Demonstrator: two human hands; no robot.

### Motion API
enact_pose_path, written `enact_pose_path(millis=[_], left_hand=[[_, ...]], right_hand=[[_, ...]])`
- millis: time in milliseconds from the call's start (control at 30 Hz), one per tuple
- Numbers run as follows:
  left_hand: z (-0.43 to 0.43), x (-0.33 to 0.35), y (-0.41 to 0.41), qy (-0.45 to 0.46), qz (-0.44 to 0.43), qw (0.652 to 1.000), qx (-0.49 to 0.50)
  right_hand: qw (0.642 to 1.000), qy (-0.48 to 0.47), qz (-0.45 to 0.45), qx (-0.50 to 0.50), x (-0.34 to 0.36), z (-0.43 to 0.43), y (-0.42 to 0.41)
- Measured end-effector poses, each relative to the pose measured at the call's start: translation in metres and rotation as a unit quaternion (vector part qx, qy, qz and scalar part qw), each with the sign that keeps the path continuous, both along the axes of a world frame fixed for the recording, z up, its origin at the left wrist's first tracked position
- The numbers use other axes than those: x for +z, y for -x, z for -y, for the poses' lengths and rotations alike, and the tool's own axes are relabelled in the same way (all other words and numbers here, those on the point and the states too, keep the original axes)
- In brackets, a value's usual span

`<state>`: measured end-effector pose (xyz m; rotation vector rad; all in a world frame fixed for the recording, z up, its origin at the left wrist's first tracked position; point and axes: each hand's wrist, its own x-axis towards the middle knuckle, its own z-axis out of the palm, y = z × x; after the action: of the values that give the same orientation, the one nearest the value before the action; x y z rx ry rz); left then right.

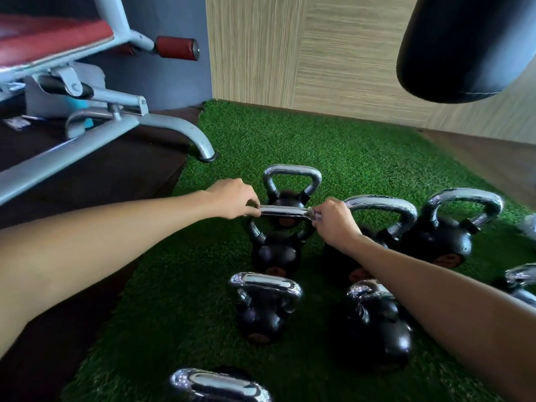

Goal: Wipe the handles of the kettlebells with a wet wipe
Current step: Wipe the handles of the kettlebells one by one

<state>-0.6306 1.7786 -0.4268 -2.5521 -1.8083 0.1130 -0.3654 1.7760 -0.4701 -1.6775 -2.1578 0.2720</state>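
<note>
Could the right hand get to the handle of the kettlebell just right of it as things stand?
Probably yes. The right hand lies right beside the neighbouring handle, which stands upright and uncovered; it need only release the middle handle it grips.

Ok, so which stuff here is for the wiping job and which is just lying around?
For the job: middle kettlebell, its handle, wipe (barely showing), other kettlebells still to do.
Just lying about: bench, punching bag, turf.
</note>
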Motion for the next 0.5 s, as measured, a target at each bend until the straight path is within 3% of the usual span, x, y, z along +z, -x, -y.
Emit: enact_pose_path(millis=[200,300,400,500], left_hand=[[0.001,-0.008,-0.009,-0.003,0.001,0.999,0.036],[-0.014,0.007,-0.006,0.101,0.026,0.994,0.024],[-0.038,0.028,0.001,0.25,0.104,0.962,0.028],[-0.074,0.024,-0.001,0.171,0.181,0.965,0.078]], right_hand=[[0.996,0.055,0.064,0.003,0.009,-0.012,-0.004],[0.993,0.06,0.104,0.004,0.024,-0.019,0.0],[0.998,0.019,0.055,0.004,0.047,-0.034,0.003],[0.999,-0.002,-0.046,-0.001,0.065,-0.054,0.007]])
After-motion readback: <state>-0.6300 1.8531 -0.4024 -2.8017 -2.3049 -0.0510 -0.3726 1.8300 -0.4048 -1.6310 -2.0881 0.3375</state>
